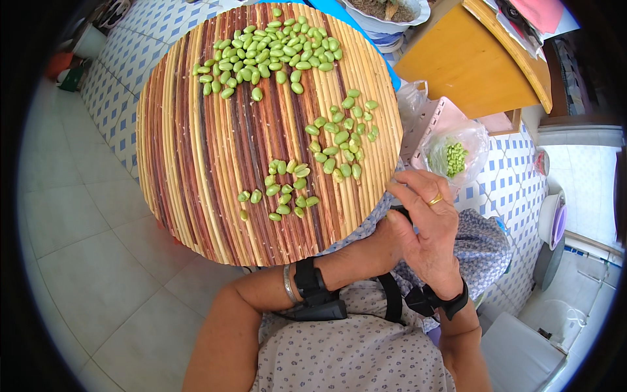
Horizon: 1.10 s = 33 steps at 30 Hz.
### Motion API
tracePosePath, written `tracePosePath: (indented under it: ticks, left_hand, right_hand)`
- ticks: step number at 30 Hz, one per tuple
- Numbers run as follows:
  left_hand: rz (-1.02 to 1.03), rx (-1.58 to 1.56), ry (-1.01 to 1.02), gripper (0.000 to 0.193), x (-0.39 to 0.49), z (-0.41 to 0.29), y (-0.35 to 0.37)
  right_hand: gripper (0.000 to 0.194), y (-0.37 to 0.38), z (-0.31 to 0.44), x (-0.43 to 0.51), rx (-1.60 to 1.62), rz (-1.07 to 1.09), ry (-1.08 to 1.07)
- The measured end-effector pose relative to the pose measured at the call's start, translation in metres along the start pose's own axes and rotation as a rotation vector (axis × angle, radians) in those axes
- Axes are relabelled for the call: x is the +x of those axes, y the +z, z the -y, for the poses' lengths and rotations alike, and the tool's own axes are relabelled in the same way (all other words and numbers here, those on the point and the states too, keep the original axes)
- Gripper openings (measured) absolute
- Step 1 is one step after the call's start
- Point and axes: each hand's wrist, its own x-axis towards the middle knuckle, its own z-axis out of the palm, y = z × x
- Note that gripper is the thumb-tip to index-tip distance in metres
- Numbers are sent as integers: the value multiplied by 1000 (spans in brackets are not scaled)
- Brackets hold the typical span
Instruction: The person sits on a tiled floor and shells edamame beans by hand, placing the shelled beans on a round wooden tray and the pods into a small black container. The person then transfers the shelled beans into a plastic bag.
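Note:
A round board of reed-like sticks (196, 161) lies before me with shelled green beans in three groups. The largest pile (267, 51) spreads along the far side. A looser group (343, 137) lies at the right, and a smaller one (284, 188) nearer to me; some beans there look split or damaged. My right hand (431, 215), with a ring, has its fingertips at the board's right rim, thumb and fingers apart. My left hand (379, 247) crosses beneath it, just off the near right rim; its fingers are hidden behind my right hand.
A clear plastic bag (470, 139) with green beans sits by a pink plastic basket (433, 125) on the right. Beyond stand a yellow wooden cabinet (441, 63) and a potted plant (387, 19). A blue edge (362, 34) shows under the board.

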Motion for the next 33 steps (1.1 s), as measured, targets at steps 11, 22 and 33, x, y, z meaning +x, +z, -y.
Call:
tracePosePath:
  ticks: [11, 22, 33]
  left_hand:
    - [99, 10, -37, 10, -16, -7, -8]
    - [103, 7, -73, 10, -19, -11, -6]
    - [118, -1, -123, 10, -23, -10, -7]
  right_hand:
    - [76, 18, 20, 29, -53, 211, -157]
    - [68, 19, 29, 38, 125, 275, -248]
    - [63, 17, 12, 47, -42, 221, -142]
